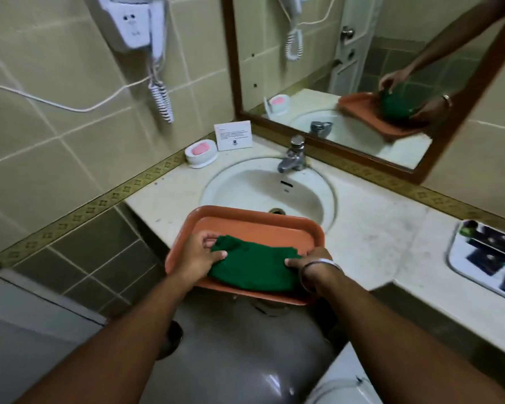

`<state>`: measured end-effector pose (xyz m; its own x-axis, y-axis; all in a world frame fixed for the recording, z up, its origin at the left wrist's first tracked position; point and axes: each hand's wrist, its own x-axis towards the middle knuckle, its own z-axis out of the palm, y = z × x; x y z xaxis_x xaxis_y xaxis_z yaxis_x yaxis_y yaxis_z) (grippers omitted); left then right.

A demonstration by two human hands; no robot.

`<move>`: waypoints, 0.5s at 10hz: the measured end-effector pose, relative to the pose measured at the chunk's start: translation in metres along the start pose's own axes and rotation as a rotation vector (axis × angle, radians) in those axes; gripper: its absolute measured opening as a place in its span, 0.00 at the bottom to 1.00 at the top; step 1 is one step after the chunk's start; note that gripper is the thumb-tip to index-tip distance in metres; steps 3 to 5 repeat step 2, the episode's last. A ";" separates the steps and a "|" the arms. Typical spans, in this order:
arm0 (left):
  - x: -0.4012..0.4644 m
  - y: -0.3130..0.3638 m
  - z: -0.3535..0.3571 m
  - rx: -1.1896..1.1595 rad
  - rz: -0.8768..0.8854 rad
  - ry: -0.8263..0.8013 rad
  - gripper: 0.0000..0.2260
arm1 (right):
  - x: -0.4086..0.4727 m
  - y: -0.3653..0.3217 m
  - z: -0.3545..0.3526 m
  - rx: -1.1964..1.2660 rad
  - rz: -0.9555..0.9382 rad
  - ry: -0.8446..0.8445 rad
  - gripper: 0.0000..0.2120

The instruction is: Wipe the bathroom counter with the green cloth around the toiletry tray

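Observation:
A folded green cloth lies in an orange tray that rests across the front rim of the sink and juts out past the counter edge. My left hand pinches the cloth's left end, thumb on top. My right hand, with a metal bangle on the wrist, grips the cloth's right end. A white toiletry tray with several dark sachets sits on the pale stone counter at the far right, partly cut off by the frame.
A round white sink with a chrome faucet is set in the counter. A soap dish with pink soap and a white card stand at the back left. Mirror behind, wall hair dryer at left.

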<state>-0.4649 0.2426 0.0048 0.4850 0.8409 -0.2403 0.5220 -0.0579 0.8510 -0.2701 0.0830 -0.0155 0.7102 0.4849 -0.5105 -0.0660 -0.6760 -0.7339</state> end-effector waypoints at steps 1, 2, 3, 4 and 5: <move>0.012 -0.017 0.004 0.157 0.033 -0.030 0.19 | 0.000 0.000 -0.008 -0.186 0.012 0.159 0.14; 0.007 -0.010 0.010 0.823 0.254 -0.006 0.22 | -0.015 0.006 -0.048 -0.355 -0.138 0.317 0.18; 0.007 -0.010 0.010 0.823 0.254 -0.006 0.22 | -0.015 0.006 -0.048 -0.355 -0.138 0.317 0.18; 0.007 -0.010 0.010 0.823 0.254 -0.006 0.22 | -0.015 0.006 -0.048 -0.355 -0.138 0.317 0.18; 0.007 -0.010 0.010 0.823 0.254 -0.006 0.22 | -0.015 0.006 -0.048 -0.355 -0.138 0.317 0.18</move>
